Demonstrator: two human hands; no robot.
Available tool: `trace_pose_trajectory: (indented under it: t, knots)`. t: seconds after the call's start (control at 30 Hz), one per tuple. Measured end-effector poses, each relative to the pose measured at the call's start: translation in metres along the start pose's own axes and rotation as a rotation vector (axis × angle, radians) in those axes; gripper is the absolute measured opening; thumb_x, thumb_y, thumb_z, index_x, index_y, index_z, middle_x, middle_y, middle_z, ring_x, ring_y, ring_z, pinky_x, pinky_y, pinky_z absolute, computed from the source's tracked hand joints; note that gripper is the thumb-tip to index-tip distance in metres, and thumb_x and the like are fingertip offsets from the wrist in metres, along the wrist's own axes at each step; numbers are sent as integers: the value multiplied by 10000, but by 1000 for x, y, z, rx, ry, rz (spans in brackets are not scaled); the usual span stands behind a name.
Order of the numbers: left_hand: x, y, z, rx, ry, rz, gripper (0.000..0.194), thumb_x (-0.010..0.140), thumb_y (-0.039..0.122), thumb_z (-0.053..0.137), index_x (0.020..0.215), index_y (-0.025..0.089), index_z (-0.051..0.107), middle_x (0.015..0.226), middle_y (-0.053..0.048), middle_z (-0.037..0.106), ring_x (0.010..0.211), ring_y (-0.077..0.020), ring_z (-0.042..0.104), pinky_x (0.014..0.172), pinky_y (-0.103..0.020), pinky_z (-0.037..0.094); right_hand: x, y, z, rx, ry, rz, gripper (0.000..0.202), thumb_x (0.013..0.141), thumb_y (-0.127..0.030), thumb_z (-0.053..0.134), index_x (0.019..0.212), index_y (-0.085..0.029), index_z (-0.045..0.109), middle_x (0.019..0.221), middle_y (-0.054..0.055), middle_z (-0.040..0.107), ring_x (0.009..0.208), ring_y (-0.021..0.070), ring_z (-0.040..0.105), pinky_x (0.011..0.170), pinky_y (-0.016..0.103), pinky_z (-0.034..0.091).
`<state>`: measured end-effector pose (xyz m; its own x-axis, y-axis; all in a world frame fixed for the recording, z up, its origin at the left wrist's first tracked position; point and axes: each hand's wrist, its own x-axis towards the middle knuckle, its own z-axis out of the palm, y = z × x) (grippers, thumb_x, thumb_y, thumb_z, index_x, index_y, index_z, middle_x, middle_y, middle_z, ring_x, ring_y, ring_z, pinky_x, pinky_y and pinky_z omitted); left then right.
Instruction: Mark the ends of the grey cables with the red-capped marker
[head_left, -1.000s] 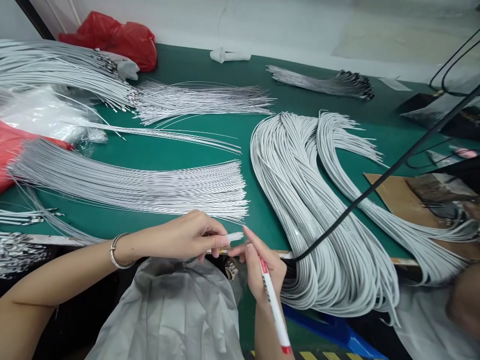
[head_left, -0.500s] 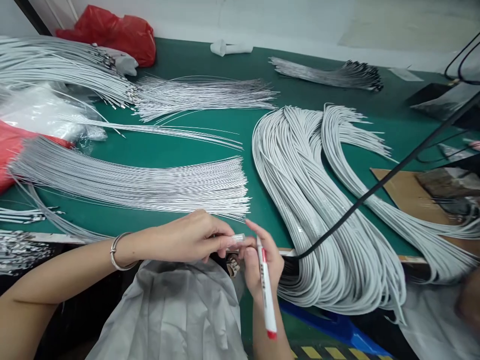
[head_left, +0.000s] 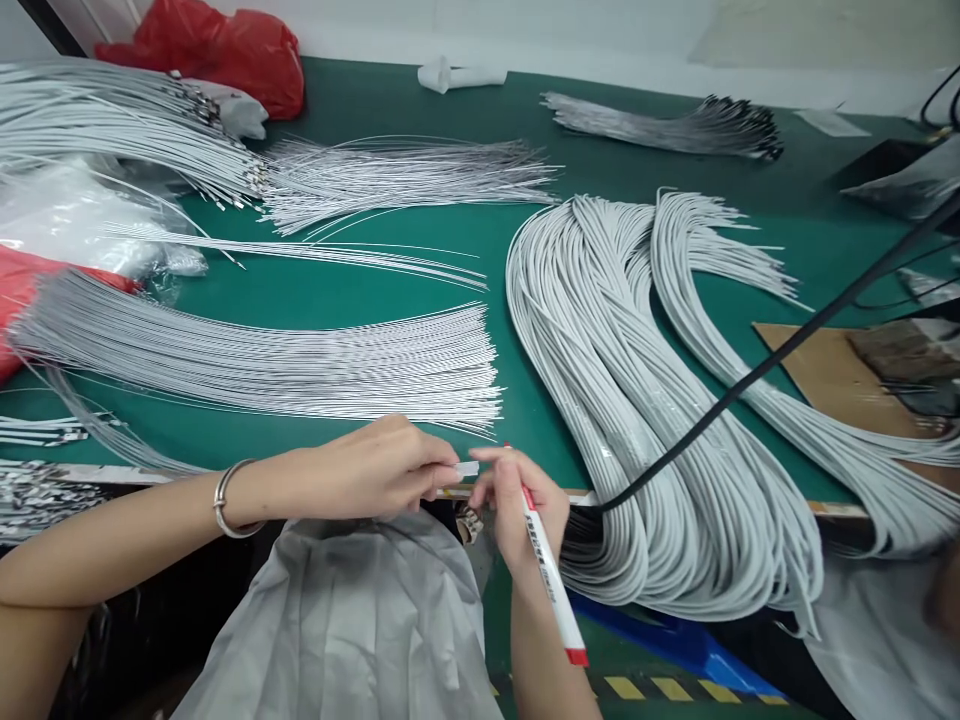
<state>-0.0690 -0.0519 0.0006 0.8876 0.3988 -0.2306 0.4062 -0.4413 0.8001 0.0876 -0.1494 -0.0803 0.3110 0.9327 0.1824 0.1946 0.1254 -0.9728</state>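
- Pinching a small whitish piece (head_left: 469,468) in the left hand (head_left: 386,465), fingertips pressed together, near the front edge of the green table (head_left: 360,290)!
- Gripping a red-ended white marker (head_left: 553,585) in the right hand (head_left: 511,515), fingers curled, index fingertip just beside the piece; touching or not, cannot tell.
- And beyond, on the table: a fanned bundle of thin wires (head_left: 300,355).
- Drooping over the edge to the right: grey cables (head_left: 592,330).

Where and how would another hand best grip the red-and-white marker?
Probably on the lower part of the red-and-white marker, just above its red end, coming from the picture's right: the right hand covers some of its upper part, while the slim, straight lower length slants out uncovered, with the right forearm along its left.
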Motion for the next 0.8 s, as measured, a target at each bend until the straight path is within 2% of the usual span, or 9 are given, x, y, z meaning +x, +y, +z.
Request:
trace_pose_trajectory:
  t: [0.07, 0.13, 0.3, 0.4, 0.5, 0.57, 0.63, 0.73, 0.8]
  knots:
    - [1, -2, -3, -111, -19, -44, 292, 967, 243, 431, 773, 137, 621, 596, -1, 631, 540, -89, 598, 543, -158, 403, -5, 4, 0, -53, 68, -107, 278, 944, -220, 463, 1141, -203, 658, 551, -44, 634, 477, 105, 560, 513, 235, 428]
    - [3, -2, -5, -212, -32, -91, 300, 962, 280, 446, 764, 131, 615, 638, -19, 653, 548, -100, 625, 517, -156, 423, -10, 7, 3, -96, 26, -225, 388, 928, -153, 467, 1291, -235, 576, 598, -40, 668, 507, 115, 598, 537, 251, 462]
    - [6, 0, -6, -307, -44, -84, 304, 960, 293, 449, 770, 127, 619, 672, -20, 659, 563, -95, 641, 519, -147, 452, -19, 12, 20, -88, 63, -308, 559, 909, -64, 448, 1431, -258, 409, 604, -39, 673, 512, 134, 622, 532, 268, 507]
    - [7, 0, -6, -278, -37, -73, 307, 966, 304, 441, 784, 131, 618, 663, -10, 654, 534, -83, 628, 504, -141, 440, -19, 13, 18, -138, 48, -340, 572, 911, -83, 465, 1453, -243, 375, 635, -20, 687, 526, 140, 623, 568, 286, 515]
    - [11, -8, 0, -248, -31, -88, 318, 975, 331, 420, 811, 136, 610, 640, -7, 646, 512, -83, 624, 479, -141, 422, -13, 15, 3, -168, -28, -316, 460, 964, -316, 452, 1411, -208, 438, 673, 15, 694, 529, 150, 598, 570, 307, 503]
    - [15, -18, 7, -254, -74, -98, 320, 978, 328, 411, 792, 141, 591, 628, -4, 641, 508, -83, 625, 481, -142, 421, -8, 17, -7, -31, 86, -217, 530, 947, -559, 364, 1317, -210, 514, 701, 23, 678, 518, 149, 559, 517, 297, 477]
    - [20, -30, 16, -262, -136, -125, 310, 971, 305, 419, 754, 145, 569, 616, 4, 633, 492, -80, 618, 484, -145, 423, -3, 19, -13, 180, 267, -147, 529, 896, -657, 369, 1102, -226, 597, 713, 9, 627, 538, 142, 530, 476, 267, 442]
    - [26, -43, 26, -277, -177, -192, 288, 958, 289, 439, 735, 146, 555, 612, 14, 623, 476, -78, 609, 484, -150, 428, -2, 23, -12, 283, 306, -134, 299, 886, -494, 526, 809, -213, 591, 706, -2, 563, 604, 140, 553, 486, 248, 450]
    - [28, -47, 28, -293, -180, -221, 284, 954, 298, 443, 744, 145, 556, 622, 14, 624, 485, -82, 614, 480, -151, 430, -3, 28, -9, 182, 242, -102, 147, 886, -328, 568, 817, -202, 601, 734, 10, 607, 614, 137, 601, 508, 252, 497]
